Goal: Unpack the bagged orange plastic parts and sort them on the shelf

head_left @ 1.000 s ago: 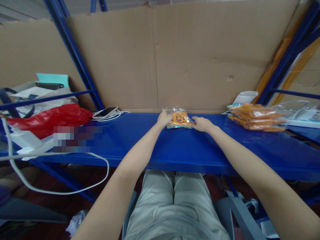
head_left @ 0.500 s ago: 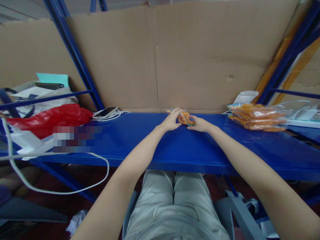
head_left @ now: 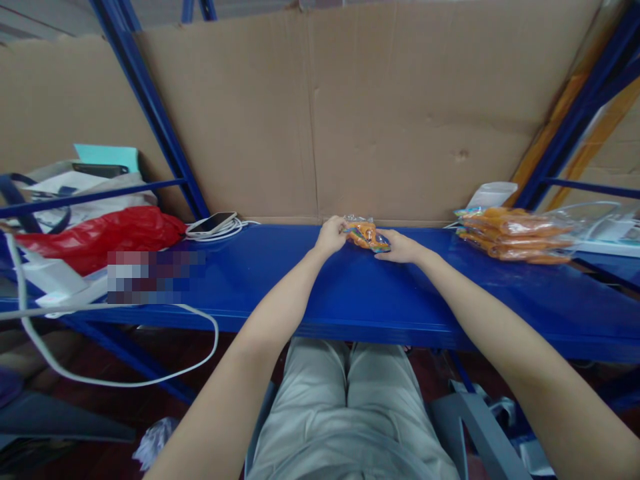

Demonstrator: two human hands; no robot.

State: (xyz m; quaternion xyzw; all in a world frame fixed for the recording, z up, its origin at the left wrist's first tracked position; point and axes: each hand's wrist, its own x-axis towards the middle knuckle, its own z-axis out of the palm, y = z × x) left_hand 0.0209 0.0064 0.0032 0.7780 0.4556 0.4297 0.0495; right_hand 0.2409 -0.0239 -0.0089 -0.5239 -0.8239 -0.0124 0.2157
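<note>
An orange item in a clear plastic packet [head_left: 364,235] lies near the back of the blue shelf [head_left: 260,280], between my two hands. What the orange item is, I cannot make out. My left hand [head_left: 331,235] is closed on the packet's left edge, fingers pinched together. On the other side my right hand [head_left: 400,247] grips the right end, thumb toward me and fingers partly hidden behind the plastic.
To the right sits a stack of similar orange packets [head_left: 515,235]. A phone [head_left: 214,223] rests on a coiled white cable at the left, beside a red plastic bag [head_left: 120,233] and a white power strip [head_left: 55,283]. A cardboard panel [head_left: 380,120] stands behind.
My left hand has drawn back left from over the packet and closed on its left edge, uncovering more of the orange item. The right hand stays in place.
</note>
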